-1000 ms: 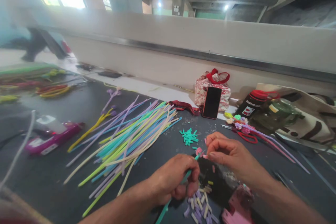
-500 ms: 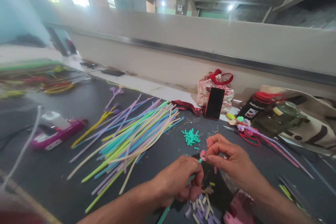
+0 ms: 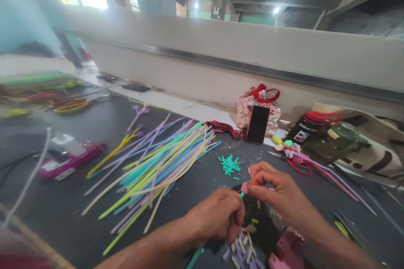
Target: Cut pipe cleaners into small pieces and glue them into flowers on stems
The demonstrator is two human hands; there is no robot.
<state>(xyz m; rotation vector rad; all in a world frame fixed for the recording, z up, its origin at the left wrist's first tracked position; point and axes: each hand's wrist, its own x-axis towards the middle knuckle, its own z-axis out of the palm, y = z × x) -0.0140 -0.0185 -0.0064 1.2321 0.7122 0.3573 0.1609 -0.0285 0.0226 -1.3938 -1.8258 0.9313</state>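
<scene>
My left hand (image 3: 219,214) is closed round a teal pipe cleaner (image 3: 196,257), whose tail trails out below the fist toward the bottom edge. At the stem's upper tip sits a small pink curled piece (image 3: 245,188). The thumb and fingers of my right hand (image 3: 268,183) pinch that piece from the right. Just beyond the hands lies a pile of short teal cut pieces (image 3: 229,164). Beneath them are cream and purple cut pieces (image 3: 243,250), partly hidden by my left hand. A pink device or tool (image 3: 288,249) lies below my right wrist.
Long pastel pipe cleaners (image 3: 158,168) spread across the left of the dark table. A magenta power strip (image 3: 71,162) lies farther left. At the back are a phone (image 3: 258,124), a patterned drawstring bag (image 3: 244,111), a black bottle (image 3: 304,128) and finished pipe-cleaner flowers (image 3: 292,151).
Both hands stay nearly in place. The pink piece has turned slightly and looks more tightly curled at the teal tip, with the left fist shifted a little.
</scene>
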